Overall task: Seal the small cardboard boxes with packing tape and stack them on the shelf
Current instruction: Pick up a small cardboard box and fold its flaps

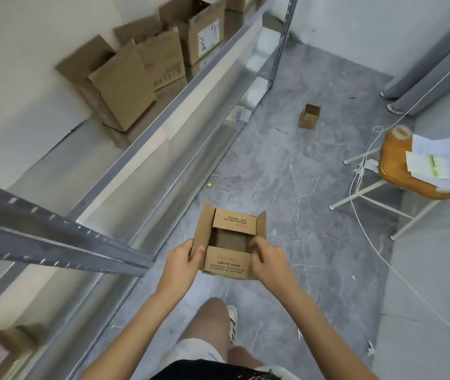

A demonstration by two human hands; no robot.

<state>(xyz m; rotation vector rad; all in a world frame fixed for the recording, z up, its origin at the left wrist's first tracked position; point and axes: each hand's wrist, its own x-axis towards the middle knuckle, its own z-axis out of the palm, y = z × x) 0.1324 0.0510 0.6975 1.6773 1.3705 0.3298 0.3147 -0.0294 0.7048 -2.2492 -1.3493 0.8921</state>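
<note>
A small cardboard box (228, 263) with its top flaps partly open is held in front of me above the floor. My left hand (182, 260) grips its left side flap. My right hand (269, 259) grips its right side, thumb over the edge. A second small open box (310, 116) stands on the floor farther ahead. A roll of packing tape (400, 132) sits on the far end of a chair's orange cushion at the right. The metal shelf (147, 127) runs along my left.
Larger open cardboard boxes (125, 78) stand on the shelf at the back left. A white chair (410, 174) with papers (435, 157) stands at the right, a white cable (377, 250) trailing across the grey floor. Grey curtains hang at the far right.
</note>
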